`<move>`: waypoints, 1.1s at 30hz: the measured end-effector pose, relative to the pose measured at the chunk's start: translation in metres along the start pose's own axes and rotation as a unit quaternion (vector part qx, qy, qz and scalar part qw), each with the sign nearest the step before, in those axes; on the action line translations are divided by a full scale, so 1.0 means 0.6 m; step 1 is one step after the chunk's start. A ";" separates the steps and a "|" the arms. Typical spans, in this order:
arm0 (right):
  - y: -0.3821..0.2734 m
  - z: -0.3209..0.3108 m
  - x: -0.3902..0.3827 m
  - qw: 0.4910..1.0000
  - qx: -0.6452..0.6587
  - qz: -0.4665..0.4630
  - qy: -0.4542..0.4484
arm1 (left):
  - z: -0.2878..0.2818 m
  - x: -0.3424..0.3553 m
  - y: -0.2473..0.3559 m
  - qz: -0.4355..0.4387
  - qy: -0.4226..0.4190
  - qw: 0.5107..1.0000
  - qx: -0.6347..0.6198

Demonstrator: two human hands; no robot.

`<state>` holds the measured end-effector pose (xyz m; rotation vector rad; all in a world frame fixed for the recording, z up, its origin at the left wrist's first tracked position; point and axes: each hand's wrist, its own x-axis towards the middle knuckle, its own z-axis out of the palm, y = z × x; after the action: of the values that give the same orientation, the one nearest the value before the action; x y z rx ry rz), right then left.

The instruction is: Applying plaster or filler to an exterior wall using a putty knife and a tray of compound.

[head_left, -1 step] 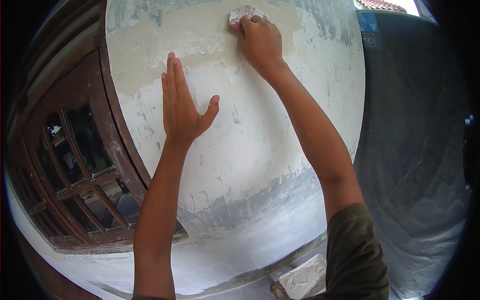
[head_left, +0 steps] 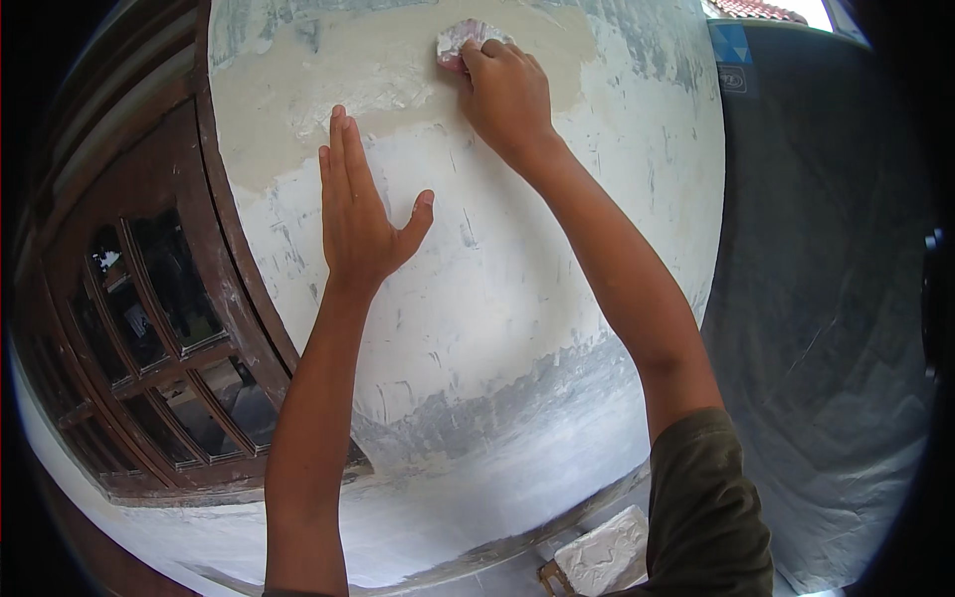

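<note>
My right hand (head_left: 504, 99) grips a small flat putty spreader (head_left: 460, 45), pinkish and smeared with white paste. Its edge lies against the upper part of the wall (head_left: 477, 298), in a band of beige wet putty (head_left: 398, 50). Much of the spreader is hidden behind my fingers. My left hand (head_left: 363, 214) lies flat on the wall lower and to the left, thumb spread away from the fingers. Those fingertips reach the lower border of the putty band, and the hand holds nothing. Below the band the wall is white with grey scuffs.
At left is a brown wooden window frame (head_left: 244, 249) with dark glass panes (head_left: 179, 269). A dark grey sheet (head_left: 826, 298) hangs along the right side. Low down, by my right sleeve, sits a slab or container covered in whitish putty (head_left: 605, 552).
My right hand and the spreader have slid a little left and slightly down across the putty. My left hand has barely shifted.
</note>
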<state>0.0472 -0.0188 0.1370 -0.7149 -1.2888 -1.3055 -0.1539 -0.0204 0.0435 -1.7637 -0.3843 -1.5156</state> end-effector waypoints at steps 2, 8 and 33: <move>-0.045 -0.020 -0.028 0.998 0.051 -0.022 0.033 | 0.000 0.000 -0.001 -0.005 0.000 1.000 -0.004; 0.025 -0.038 -0.005 0.994 0.060 0.046 0.076 | 0.001 0.001 -0.002 0.009 0.005 1.000 0.004; 0.085 -0.041 0.020 0.993 -0.001 0.115 0.036 | 0.006 0.003 0.003 0.003 -0.001 1.000 0.025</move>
<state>0.0997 -0.0347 0.1563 -0.7858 -1.1121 -1.1354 -0.1498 -0.0196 0.0446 -1.7257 -0.4144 -1.4881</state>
